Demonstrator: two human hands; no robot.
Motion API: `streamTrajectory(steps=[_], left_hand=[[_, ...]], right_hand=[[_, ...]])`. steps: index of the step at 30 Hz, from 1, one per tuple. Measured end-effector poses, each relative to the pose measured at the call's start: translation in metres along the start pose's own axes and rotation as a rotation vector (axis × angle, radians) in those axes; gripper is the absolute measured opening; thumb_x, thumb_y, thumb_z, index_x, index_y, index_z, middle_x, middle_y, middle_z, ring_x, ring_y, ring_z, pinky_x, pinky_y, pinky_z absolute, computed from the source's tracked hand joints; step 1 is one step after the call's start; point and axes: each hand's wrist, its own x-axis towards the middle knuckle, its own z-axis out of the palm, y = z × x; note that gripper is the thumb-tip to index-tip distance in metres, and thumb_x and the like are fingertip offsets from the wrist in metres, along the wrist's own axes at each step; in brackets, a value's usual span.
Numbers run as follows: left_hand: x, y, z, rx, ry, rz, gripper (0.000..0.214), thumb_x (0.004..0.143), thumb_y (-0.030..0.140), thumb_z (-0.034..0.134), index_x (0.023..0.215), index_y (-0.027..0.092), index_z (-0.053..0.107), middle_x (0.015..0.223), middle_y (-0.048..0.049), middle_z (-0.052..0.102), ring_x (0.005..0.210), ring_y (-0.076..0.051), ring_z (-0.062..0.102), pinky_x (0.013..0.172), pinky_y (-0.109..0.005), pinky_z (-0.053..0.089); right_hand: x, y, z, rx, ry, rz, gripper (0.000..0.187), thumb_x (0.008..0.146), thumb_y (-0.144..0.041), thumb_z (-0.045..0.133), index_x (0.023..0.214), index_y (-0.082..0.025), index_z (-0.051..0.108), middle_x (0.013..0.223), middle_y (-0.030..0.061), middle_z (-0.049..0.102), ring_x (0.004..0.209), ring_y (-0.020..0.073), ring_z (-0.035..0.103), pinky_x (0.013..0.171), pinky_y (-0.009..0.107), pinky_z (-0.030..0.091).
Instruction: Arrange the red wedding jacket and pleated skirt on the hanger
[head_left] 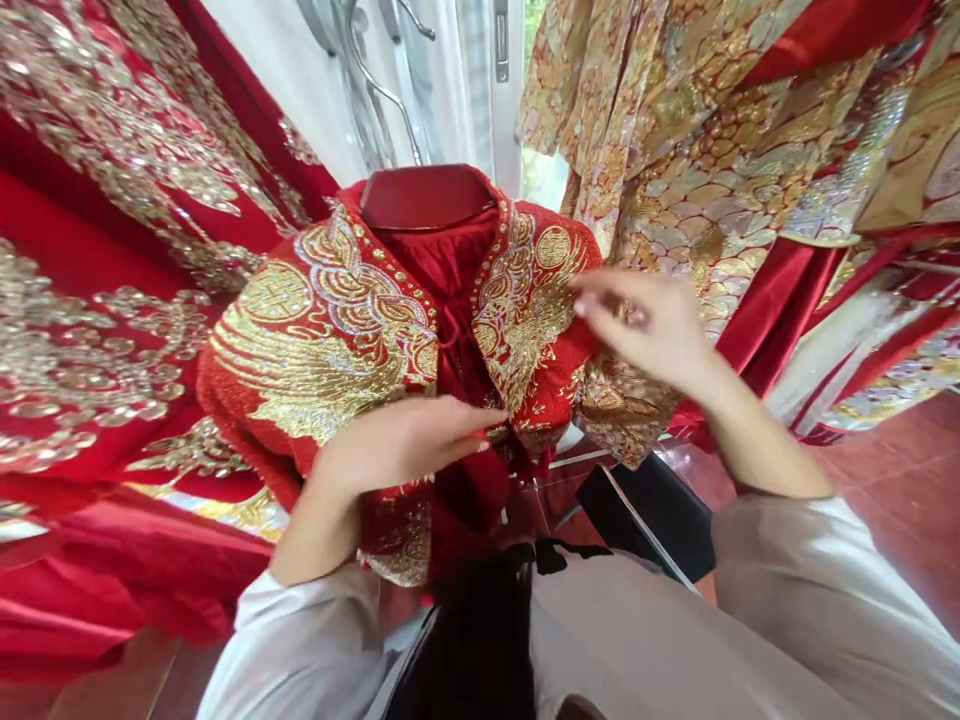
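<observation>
A red jacket [322, 340] with heavy gold and silver embroidery hangs on a dark red hanger [424, 195] in front of me. My left hand [405, 440] lies against the jacket's front opening, fingers together and pointing right, touching the lower edge of the right front panel. My right hand [649, 325] is raised at the jacket's right shoulder, fingers loosely curled and slightly blurred, touching the embroidered cloth there. I cannot tell whether either hand pinches the fabric.
More red and gold embroidered garments [97, 300] hang at the left, and others [750, 150] at the upper right. A white window frame [502, 60] and metal hanger hooks [375, 80] stand behind. A dark object [652, 510] lies on the red floor [907, 480] below.
</observation>
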Motion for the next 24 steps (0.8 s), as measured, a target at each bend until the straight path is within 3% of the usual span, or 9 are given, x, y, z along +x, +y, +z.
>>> streamTrajectory(steps=[2,4,5,6,9,11,14,18,24], left_hand=[[-0.023,0.007,-0.034,0.018,0.429,0.016,0.034,0.092,0.035,0.039,0.117,0.037,0.062,0.11,0.007,0.067,0.095,-0.014,0.064,0.085,-0.025,0.049],[-0.029,0.004,-0.063,0.179,0.935,-0.07,0.037,0.09,0.037,0.041,0.117,0.027,0.063,0.114,0.0026,0.064,0.108,-0.018,0.059,0.098,-0.029,0.041],[-0.026,-0.002,-0.073,0.251,1.052,-0.158,0.042,0.089,0.038,0.039,0.12,0.02,0.061,0.115,-0.0021,0.063,0.111,-0.02,0.056,0.101,-0.031,0.038],[-0.022,-0.01,-0.081,0.302,1.065,-0.262,0.047,0.089,0.042,0.037,0.118,0.014,0.062,0.111,-0.0064,0.063,0.108,-0.023,0.057,0.099,-0.034,0.038],[-0.006,-0.041,-0.092,0.306,0.793,-0.53,0.054,0.09,0.05,0.029,0.089,0.011,0.066,0.081,-0.0079,0.061,0.08,-0.02,0.054,0.087,-0.037,0.043],[0.0,-0.057,-0.096,0.254,0.758,-0.582,0.053,0.091,0.051,0.03,0.072,0.012,0.06,0.068,-0.0039,0.052,0.07,-0.014,0.044,0.082,-0.034,0.042],[0.005,-0.069,-0.106,0.166,0.913,-0.545,0.051,0.092,0.05,0.033,0.06,0.013,0.052,0.063,-0.0016,0.044,0.067,-0.011,0.033,0.078,-0.029,0.042],[0.01,-0.071,-0.119,0.127,1.056,-0.473,0.052,0.091,0.051,0.034,0.056,0.015,0.047,0.063,-0.0021,0.046,0.067,-0.011,0.033,0.075,-0.029,0.041],[-0.011,-0.097,-0.106,-0.185,0.711,-0.285,0.053,0.082,0.067,0.044,0.073,0.016,0.056,0.075,-0.0004,0.058,0.075,-0.014,0.042,0.08,-0.035,0.041]], right_hand=[[0.041,0.013,-0.004,-0.024,0.064,-0.113,0.031,0.087,-0.034,0.054,0.115,-0.023,0.062,0.111,0.0053,0.063,0.103,0.02,0.059,0.09,0.035,0.046],[0.079,0.021,0.004,0.006,0.07,-0.224,0.041,0.085,-0.035,0.059,0.124,-0.023,0.055,0.125,0.0043,0.056,0.119,0.0201,0.05,0.102,0.035,0.038],[0.094,0.022,0.01,0.029,0.047,-0.251,0.042,0.084,-0.035,0.06,0.124,-0.022,0.054,0.126,0.0035,0.055,0.12,0.0188,0.048,0.103,0.033,0.037],[0.107,0.022,0.016,0.051,0.006,-0.258,0.038,0.085,-0.035,0.059,0.121,-0.021,0.054,0.121,0.0025,0.057,0.115,0.0166,0.05,0.1,0.03,0.038],[0.128,0.013,0.028,0.079,-0.104,-0.185,0.013,0.09,-0.029,0.053,0.086,-0.017,0.058,0.078,-0.0028,0.055,0.079,0.008,0.047,0.08,0.018,0.04],[0.132,0.005,0.028,0.105,-0.118,-0.136,0.029,0.092,-0.023,0.05,0.064,-0.014,0.046,0.06,-0.0043,0.037,0.063,0.0048,0.033,0.067,0.014,0.034],[0.131,-0.009,0.02,0.263,-0.08,-0.096,0.039,0.092,-0.017,0.048,0.056,-0.013,0.035,0.057,-0.0044,0.025,0.058,0.0031,0.024,0.058,0.015,0.026],[0.131,-0.018,0.003,0.472,-0.014,-0.03,0.032,0.092,-0.017,0.045,0.061,-0.012,0.048,0.057,-0.0056,0.037,0.055,0.0012,0.031,0.054,0.014,0.026],[0.117,0.027,-0.006,0.42,-0.311,0.023,0.018,0.083,-0.022,0.057,0.079,-0.007,0.066,0.061,-0.0079,0.056,0.053,-0.0023,0.045,0.051,0.009,0.032]])
